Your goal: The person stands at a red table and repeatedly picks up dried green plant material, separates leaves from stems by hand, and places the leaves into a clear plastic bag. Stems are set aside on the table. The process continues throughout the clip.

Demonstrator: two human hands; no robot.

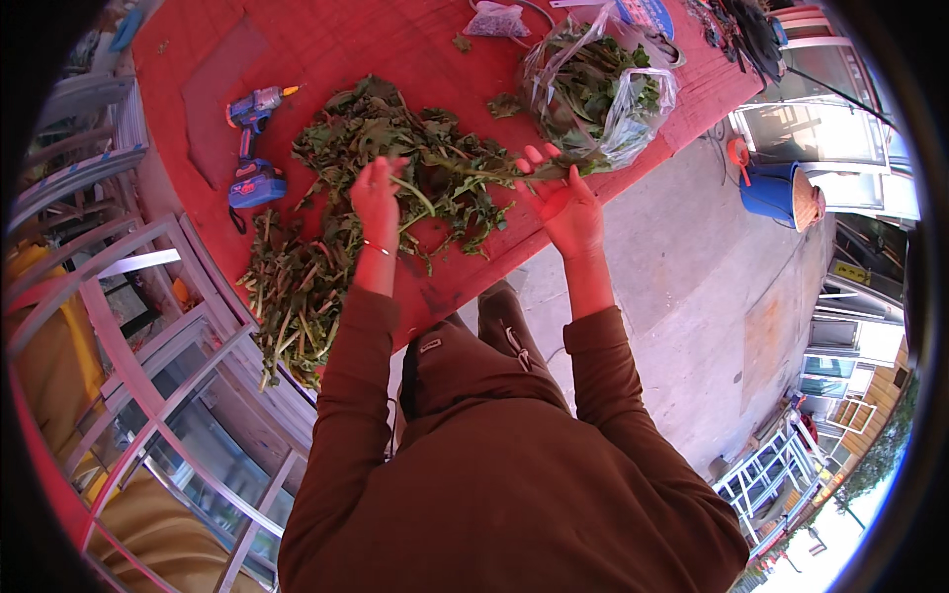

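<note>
My left hand (376, 203) is closed above the pile, fingertips pinched and a little blurred on a pale green stem (417, 196). A dark leafy stalk (546, 173) lies across the fingers of my right hand (573, 217), with the thumb against it; the palm faces up. Beneath and beside my left hand spreads a big heap of leafy greens (371, 124). Cut stems (297, 321) lie bunched at its near left end. Just beyond my right hand, a clear plastic bag (633, 128) stands full of the same kind of leaves.
On the red tabletop (425, 49), a blue cordless drill (255, 148) lies left of the heap. A small bag of purplish bits (496, 20) is at the far edge. Metal frames (158, 395) crowd the left side. A blue bucket (771, 193) stands on the floor at right.
</note>
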